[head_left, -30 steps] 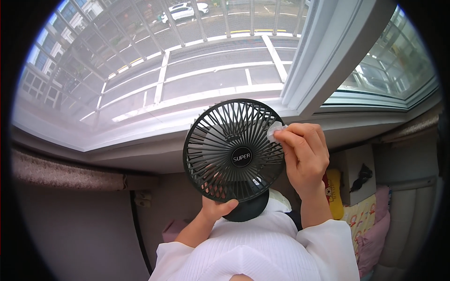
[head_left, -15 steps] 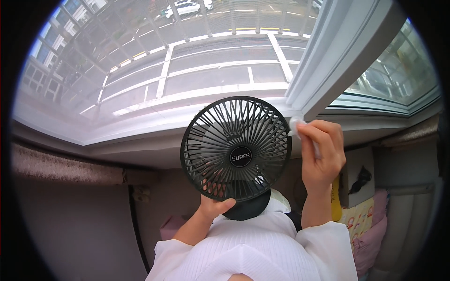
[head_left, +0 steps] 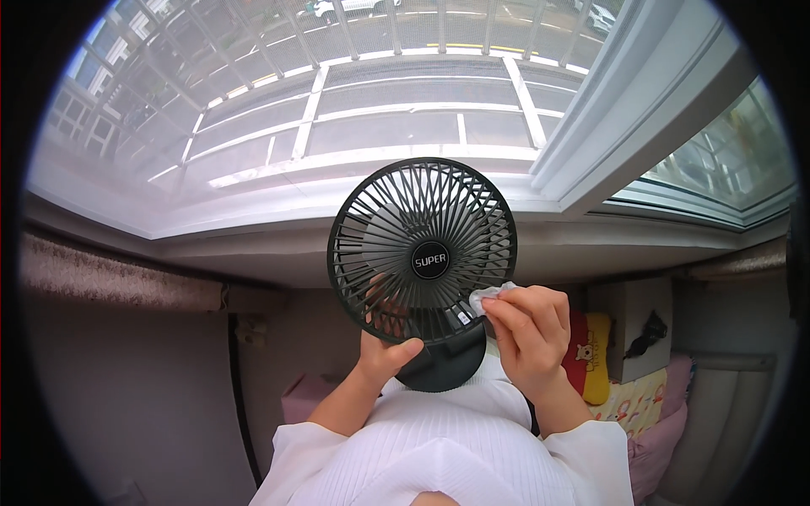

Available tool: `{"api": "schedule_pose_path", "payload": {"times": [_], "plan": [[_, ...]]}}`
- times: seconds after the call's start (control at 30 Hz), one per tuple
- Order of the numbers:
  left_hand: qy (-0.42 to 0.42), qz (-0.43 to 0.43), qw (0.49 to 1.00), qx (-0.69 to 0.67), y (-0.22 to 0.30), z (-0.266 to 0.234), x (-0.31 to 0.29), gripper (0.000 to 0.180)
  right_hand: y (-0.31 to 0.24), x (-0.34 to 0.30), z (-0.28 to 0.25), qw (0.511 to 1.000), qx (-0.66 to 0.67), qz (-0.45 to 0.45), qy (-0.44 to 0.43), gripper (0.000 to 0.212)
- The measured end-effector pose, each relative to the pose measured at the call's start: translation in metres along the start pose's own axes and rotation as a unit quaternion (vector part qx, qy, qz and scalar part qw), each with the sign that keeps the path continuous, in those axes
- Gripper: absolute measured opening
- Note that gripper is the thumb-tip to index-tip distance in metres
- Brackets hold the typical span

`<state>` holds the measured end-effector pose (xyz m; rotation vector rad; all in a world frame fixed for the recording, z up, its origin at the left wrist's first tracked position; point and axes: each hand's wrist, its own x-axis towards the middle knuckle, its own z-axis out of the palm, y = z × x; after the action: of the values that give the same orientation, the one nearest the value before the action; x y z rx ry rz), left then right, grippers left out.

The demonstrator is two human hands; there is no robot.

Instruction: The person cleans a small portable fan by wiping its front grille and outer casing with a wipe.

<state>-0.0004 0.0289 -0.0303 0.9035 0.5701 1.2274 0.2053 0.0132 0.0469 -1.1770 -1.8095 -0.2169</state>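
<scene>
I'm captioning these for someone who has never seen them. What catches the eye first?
A round black fan fills the centre, held up before a bright window. The left hand grips it from below, near its base. The right hand presses a small white wipe to the lower right of the grille.

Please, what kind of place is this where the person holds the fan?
Probably a room in a home, beside a window. A wide window fills the top, and pink bedding with a yellow cushion lies at the lower right.
</scene>
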Motion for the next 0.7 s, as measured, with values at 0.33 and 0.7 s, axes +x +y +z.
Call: {"api": "schedule_pose_path", "payload": {"times": [0.33, 0.7], "plan": [[-0.022, -0.013, 1.000, 0.018, 0.004, 0.015, 0.006, 0.092, -0.012, 0.020, 0.007, 0.999, 0.016, 0.022, 0.023, 0.023], [-0.012, 0.002, 0.999, 0.052, 0.004, 0.020, 0.003, 0.083, -0.024, 0.022, 0.003, 0.998, -0.002, 0.059, 0.000, 0.022]]}}
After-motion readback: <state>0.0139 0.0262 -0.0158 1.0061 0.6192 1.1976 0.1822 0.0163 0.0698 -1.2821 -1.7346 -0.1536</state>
